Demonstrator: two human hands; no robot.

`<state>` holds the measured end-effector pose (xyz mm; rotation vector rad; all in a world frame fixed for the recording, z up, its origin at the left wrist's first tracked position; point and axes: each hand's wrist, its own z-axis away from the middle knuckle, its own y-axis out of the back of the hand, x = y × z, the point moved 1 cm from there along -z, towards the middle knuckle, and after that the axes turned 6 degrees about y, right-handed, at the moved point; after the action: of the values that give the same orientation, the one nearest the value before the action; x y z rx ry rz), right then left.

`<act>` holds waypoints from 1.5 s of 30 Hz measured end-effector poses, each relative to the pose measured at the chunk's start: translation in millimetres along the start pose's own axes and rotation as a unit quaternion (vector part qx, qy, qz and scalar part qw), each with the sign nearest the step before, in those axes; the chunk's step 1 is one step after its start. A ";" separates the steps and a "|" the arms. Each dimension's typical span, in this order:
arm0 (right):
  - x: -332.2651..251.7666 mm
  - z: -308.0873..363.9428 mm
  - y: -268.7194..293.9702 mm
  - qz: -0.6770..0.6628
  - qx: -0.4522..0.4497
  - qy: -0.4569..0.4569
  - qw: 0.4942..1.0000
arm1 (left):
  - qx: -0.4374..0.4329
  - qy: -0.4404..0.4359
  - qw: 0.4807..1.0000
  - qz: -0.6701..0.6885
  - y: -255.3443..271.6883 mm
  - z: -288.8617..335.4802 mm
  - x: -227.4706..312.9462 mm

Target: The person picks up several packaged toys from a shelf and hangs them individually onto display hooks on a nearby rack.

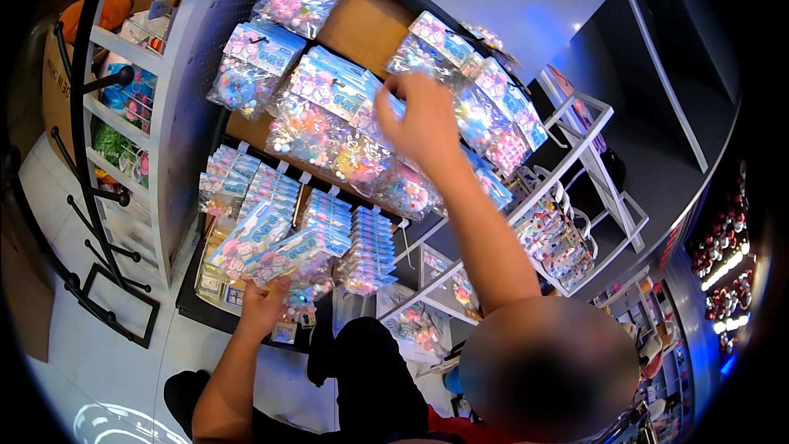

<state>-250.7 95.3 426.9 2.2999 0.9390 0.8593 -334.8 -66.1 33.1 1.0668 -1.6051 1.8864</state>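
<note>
My left hand (261, 306) is closed on a couple of clear bead packets (275, 259) with blue and pink header cards, held low in front of the rack. My right hand (421, 115) is raised beside the upper rows of the same kind of packet. Its fingers are blurred and curl away from view, so whether they grip anything cannot be made out. Nearest to it hang the middle-row packets (329, 94) and, to the right, another group of packets (505, 99). Dense rows of smaller packets (366, 242) hang below on hooks.
A brown backing board (362, 29) shows between upper packets. A white perforated side panel (209, 57) and a black hook stand (76, 82) are on the left. White metal frames (575, 148) jut out at right. A blurred oval (549, 370) hides part of the lower right.
</note>
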 end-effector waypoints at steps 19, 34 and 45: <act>68.9 27.9 48.6 -0.444 0.232 -0.196 0.843 | 0.035 -0.016 0.999 -0.037 -27.8 -3.5 1.8; 127.4 2.4 41.9 -0.404 0.212 -0.290 0.841 | 0.001 -0.005 1.000 -0.031 -20.8 -8.4 3.1; 88.2 0.2 23.0 0.159 0.070 -0.049 0.983 | 0.022 -0.036 0.999 -0.014 -20.5 -4.3 5.6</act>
<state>-191.3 146.5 473.4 2.6349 0.6135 0.8171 -324.0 -58.1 50.1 1.1823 -1.5865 1.8937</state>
